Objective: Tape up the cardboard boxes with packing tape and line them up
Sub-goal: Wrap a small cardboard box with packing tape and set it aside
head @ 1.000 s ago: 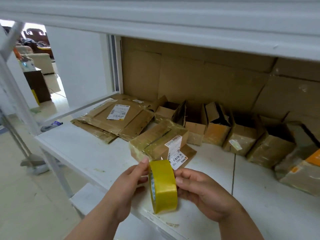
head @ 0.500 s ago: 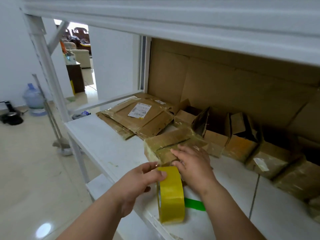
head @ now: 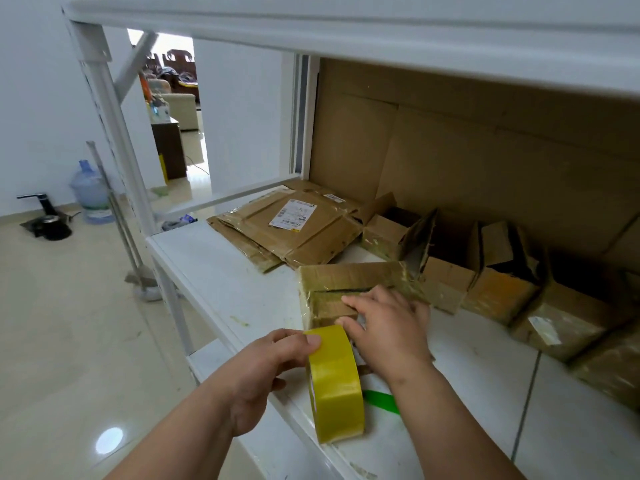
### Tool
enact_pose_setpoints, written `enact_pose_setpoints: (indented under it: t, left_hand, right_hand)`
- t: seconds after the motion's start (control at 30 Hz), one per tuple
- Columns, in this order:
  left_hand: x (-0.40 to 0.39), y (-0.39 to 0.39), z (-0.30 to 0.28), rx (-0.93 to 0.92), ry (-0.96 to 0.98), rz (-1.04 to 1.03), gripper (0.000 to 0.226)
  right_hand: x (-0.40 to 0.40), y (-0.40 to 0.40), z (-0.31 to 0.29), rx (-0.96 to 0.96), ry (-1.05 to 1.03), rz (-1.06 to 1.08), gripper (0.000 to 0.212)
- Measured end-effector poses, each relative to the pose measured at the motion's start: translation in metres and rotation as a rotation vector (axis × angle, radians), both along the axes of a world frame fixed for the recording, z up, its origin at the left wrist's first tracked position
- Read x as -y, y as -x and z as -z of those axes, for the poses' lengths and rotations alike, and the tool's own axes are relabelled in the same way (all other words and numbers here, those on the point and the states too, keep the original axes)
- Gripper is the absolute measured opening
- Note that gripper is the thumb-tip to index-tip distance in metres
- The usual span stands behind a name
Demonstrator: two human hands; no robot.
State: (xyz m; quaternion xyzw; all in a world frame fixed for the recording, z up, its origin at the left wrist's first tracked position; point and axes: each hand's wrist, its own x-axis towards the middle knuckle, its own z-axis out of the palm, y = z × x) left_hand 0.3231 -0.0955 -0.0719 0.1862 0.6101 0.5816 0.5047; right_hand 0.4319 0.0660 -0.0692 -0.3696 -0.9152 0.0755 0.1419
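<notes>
A yellow roll of packing tape [head: 336,382] stands on edge near the front of the white shelf [head: 221,271]. My left hand [head: 266,372] grips the roll, thumb on its top. My right hand [head: 388,327] lies on the near end of a small closed cardboard box [head: 346,278], fingers spread flat and pressing on its tape-wrapped top. Behind it, a row of small cardboard boxes [head: 502,285] with open flaps runs along the back toward the right.
Flattened cardboard sheets [head: 287,226] with a white label lie at the back left. A green strip [head: 381,398] lies on the shelf by my right wrist. An upper shelf [head: 346,26] hangs overhead. On the floor stand a water jug [head: 91,192] and a broom [head: 121,216].
My right hand left the tape roll and came down on the closed box. The roll went from held in the air to the shelf surface, in my left hand. The view swung left.
</notes>
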Motion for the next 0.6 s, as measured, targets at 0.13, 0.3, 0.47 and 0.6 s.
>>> enact_pose_setpoints:
  t: [0.13, 0.3, 0.47, 0.6]
  left_hand:
    - [0.002, -0.0018, 0.0017, 0.005, 0.03, 0.038, 0.075]
    - [0.0048, -0.0012, 0.0003, -0.026, 0.055, 0.043, 0.071]
    - [0.0076, -0.0018, -0.0002, -0.009, 0.059, 0.038, 0.066]
    - [0.0071, -0.0079, -0.0033, -0.048, 0.06, 0.037, 0.078]
  right_hand:
    - [0.002, 0.0016, 0.0056, -0.019, 0.001, 0.033, 0.043]
    - [0.0048, 0.0048, 0.008, -0.02, -0.011, 0.074, 0.043]
    - [0.0082, 0.005, 0.0065, -0.024, 0.006, 0.084, 0.043]
    - [0.0092, 0.0024, 0.0004, 0.023, 0.033, 0.041, 0.043]
